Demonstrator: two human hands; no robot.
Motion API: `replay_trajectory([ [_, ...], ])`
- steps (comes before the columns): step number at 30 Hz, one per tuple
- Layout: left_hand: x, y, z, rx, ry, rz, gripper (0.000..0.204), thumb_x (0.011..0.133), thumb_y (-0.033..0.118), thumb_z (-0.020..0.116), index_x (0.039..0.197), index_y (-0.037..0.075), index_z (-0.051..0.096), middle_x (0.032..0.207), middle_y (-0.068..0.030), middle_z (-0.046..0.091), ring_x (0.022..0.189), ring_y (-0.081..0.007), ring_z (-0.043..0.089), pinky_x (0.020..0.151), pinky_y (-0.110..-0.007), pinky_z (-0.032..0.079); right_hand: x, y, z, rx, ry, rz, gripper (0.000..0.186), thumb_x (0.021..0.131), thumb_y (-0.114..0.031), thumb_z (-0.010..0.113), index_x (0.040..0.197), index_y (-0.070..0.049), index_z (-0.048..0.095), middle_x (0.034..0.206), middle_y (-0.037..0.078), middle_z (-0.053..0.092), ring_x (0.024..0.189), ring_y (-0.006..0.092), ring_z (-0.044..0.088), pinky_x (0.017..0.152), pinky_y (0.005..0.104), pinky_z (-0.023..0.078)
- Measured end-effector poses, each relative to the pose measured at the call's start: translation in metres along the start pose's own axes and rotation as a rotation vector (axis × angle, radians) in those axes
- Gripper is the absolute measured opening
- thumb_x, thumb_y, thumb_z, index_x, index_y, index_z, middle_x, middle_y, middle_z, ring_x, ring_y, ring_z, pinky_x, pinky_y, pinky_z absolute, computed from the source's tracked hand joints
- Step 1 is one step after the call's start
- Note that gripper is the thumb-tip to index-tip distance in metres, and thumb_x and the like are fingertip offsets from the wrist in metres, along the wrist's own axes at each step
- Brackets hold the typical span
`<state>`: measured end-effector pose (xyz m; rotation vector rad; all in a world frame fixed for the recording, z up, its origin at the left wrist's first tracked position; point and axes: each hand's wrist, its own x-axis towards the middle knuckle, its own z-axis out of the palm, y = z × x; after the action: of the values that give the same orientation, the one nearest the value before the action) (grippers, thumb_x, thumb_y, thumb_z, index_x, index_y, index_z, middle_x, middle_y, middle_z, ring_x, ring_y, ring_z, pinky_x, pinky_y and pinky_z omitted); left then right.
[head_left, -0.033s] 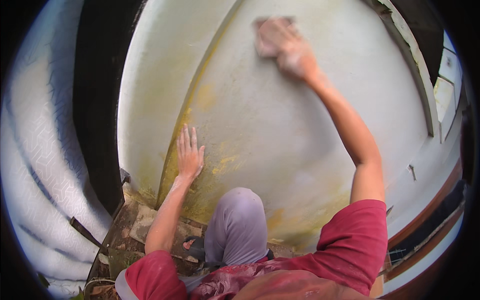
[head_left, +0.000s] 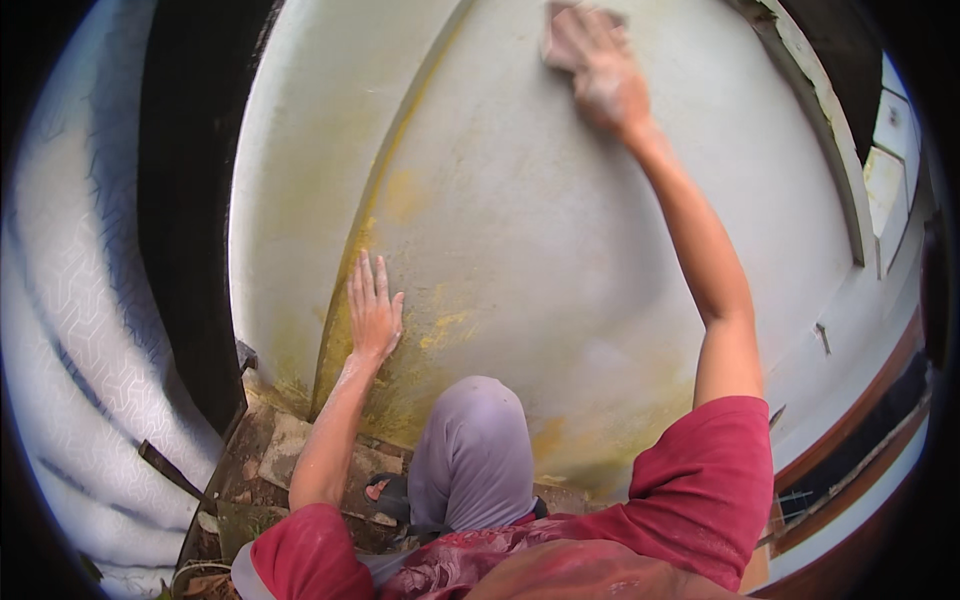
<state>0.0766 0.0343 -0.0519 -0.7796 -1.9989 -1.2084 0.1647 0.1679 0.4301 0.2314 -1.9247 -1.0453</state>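
In front of me stands a whitish wall (head_left: pixel 540 260) with yellow and greenish patches, mostly low down. My right hand (head_left: pixel 610 85), dusted white, reaches far up it and presses a reddish-brown flat piece of sandpaper (head_left: pixel 562 40) to the surface; motion blurs it slightly. Lower and to the left, my left hand (head_left: pixel 375 315) lies flat on the wall with fingers stretched out, beside a raised vertical edge (head_left: pixel 345 260) streaked with yellow. It holds nothing. White dust covers its fingers too.
My bent knee (head_left: pixel 475 440) is close to the wall's foot. Broken slabs and soil (head_left: pixel 290 450) cover the ground at lower left. A dark post (head_left: pixel 190 220) and a pale patterned sheet (head_left: pixel 90 330) stand at left. A small metal piece (head_left: pixel 822 338) juts out at right.
My right hand has slid up and a little to the right along the wall with the sandpaper. The left hand stays in the same spot on the wall.
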Motion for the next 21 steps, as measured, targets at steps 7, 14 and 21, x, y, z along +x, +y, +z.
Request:
replay_trajectory([
  [7,0.008,-0.009,-0.005,0.072,0.048,-0.04,0.076,0.104,0.029,0.053,0.165,0.003,0.015,0.171,-0.0244,0.008,0.157,-0.0409,0.012,0.127,-0.056,0.014,-0.103,-0.066,0.039,0.193,-0.238,-0.639,0.059,0.097,-0.01,0.051,0.155,-0.021,0.048,0.164,0.004,0.04,0.156,0.0236,0.028,0.13,0.0458,0.018],
  [14,0.015,0.004,-0.002,-0.017,0.064,-0.13,0.075,0.105,0.027,0.053,0.165,0.003,0.015,0.171,-0.0228,0.009,0.157,-0.0403,0.014,0.126,-0.055,0.017,-0.05,-0.038,0.01,0.1,0.142,0.079,0.065,0.089,-0.009,0.055,0.153,-0.016,0.051,0.162,0.01,0.043,0.154,0.0286,0.032,0.127,0.049,0.022],
  [21,-0.013,-0.016,-0.004,-0.036,0.083,-0.103,0.071,0.102,0.021,0.054,0.163,0.002,0.022,0.17,-0.0191,0.019,0.155,-0.0366,0.024,0.125,-0.052,0.023,-0.13,-0.201,0.078,0.524,-0.172,-0.594,0.059,0.089,-0.011,0.058,0.148,-0.015,0.056,0.159,0.007,0.047,0.146,0.0226,0.045,0.126,0.0416,0.03],
])
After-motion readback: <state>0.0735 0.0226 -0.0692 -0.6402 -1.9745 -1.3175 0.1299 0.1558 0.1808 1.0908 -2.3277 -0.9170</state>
